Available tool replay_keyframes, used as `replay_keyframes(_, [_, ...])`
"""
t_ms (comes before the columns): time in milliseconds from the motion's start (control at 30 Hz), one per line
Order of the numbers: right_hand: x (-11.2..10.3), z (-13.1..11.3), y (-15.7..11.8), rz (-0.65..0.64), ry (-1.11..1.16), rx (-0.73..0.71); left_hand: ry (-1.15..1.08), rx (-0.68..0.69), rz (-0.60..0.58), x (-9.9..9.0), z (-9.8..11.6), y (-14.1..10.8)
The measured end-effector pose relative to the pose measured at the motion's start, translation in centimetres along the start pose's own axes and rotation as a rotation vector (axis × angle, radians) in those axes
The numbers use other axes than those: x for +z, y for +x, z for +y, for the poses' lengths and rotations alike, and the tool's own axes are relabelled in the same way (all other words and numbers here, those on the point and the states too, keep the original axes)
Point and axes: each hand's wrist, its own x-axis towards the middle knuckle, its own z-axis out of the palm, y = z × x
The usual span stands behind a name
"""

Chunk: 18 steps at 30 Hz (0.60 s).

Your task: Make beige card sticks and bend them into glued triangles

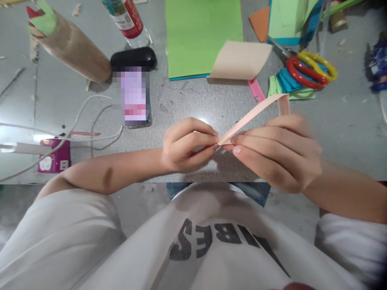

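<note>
Between my two hands is a narrow peach paper strip (253,116), bent into a loop whose sharp fold points up and right. My left hand (190,143) pinches the strip's near left tip between thumb and fingers. Close beside it, my right hand (281,151) is closed on the lower part of the same strip, its fingertips almost meeting the left ones. The right palm hides part of the strip. Just beyond lie a curled peach paper sheet (242,60) and a pink plastic piece (256,90), perhaps a cutter.
Red-and-yellow-handled scissors (308,68) rest on green and blue paper pieces at right. Green sheets (196,40) lie at the back. On the left are a phone (134,96), black case (133,58), bottle (127,20), cardboard tube (75,50), white cables (87,100) and purple socket block (54,155).
</note>
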Motion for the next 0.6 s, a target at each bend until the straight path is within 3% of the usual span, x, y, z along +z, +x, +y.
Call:
replay_keyframes(100, [-0.1,0.1,1.4,-0.086,-0.191,-0.371,0.08,0.0,-0.043,-0.1,-0.1,0.3])
replay_keyframes(233, [-0.2,0.2,2.3,-0.015,-0.475,-0.634,0.122,-0.015,-0.044,0.1,-0.2,0.5])
replay_keyframes(300, [-0.2,0.0,2.2,-0.012,-0.533,-0.684,0.129,-0.017,0.001,0.3,-0.4,0.6])
replay_keyframes(400, [0.3,-0.2,2.0,-0.047,-0.362,-0.691,0.095,-0.012,0.084,0.3,-0.8,0.4])
replay_keyframes(500, [1.6,0.4,1.9,-0.101,-0.298,-0.741,0.017,-0.073,0.094,0.1,-1.3,0.0])
replay_keyframes(600, [3.1,2.0,2.1,-0.039,-0.226,-0.638,0.017,-0.117,0.096,0.1,-1.5,-0.3])
